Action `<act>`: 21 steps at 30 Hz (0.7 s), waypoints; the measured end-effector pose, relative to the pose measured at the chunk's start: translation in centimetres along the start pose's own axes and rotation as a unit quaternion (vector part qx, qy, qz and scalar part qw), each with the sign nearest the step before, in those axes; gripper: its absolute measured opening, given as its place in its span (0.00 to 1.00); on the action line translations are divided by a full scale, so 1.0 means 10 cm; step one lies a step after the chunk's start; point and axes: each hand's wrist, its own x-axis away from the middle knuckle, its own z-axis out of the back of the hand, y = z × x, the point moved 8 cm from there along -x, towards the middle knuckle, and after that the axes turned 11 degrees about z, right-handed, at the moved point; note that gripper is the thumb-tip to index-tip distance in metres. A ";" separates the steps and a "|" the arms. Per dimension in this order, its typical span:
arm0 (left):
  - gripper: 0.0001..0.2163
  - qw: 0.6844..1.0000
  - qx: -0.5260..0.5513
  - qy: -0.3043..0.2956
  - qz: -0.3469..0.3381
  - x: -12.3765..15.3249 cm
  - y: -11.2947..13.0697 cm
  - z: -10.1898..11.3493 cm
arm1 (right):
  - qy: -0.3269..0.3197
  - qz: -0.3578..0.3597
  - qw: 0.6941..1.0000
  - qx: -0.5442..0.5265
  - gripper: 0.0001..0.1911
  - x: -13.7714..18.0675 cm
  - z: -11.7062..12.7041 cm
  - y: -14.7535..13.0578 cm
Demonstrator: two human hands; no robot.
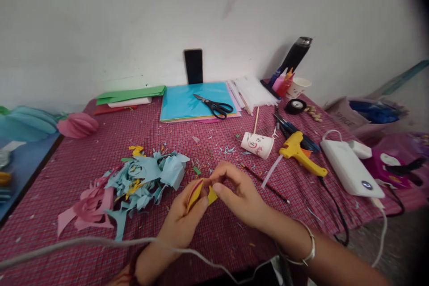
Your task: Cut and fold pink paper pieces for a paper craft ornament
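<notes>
Near the front of the table, my left hand (187,214) is closed round a small folded piece of yellow paper (195,194) with a dark pink edge. My right hand (239,194), with a bangle at the wrist, pinches at a yellow part of the same paper between thumb and bent fingers. The two hands almost touch, and their fingers hide part of the paper. To the left lies a heap of light blue paper scraps (147,170), with yellow bits in it and pink paper scraps (92,205) beside it.
Scissors (216,106) lie on blue paper sheets (174,103). Rightward are a tipped paper cup (257,144), a yellow glue gun (301,154), a pencil (268,184) and a white power bank (350,170). A white cable (100,241) crosses in front of my left forearm.
</notes>
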 end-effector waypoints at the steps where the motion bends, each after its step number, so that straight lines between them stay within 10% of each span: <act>1: 0.13 0.998 0.044 -0.029 0.019 -0.02 -0.03 -0.02 | 0.010 0.013 1.000 0.013 0.02 -0.02 0.03 -0.02; 15: 0.14 0.976 0.143 -0.150 0.068 -0.02 -0.10 -0.23 | -0.036 -0.022 0.995 -0.095 0.02 0.00 -0.13 0.12; 21: 0.16 0.944 0.249 -0.181 0.121 -0.06 -0.07 -0.24 | 0.037 -0.218 0.942 -0.254 0.08 0.13 -0.15 0.45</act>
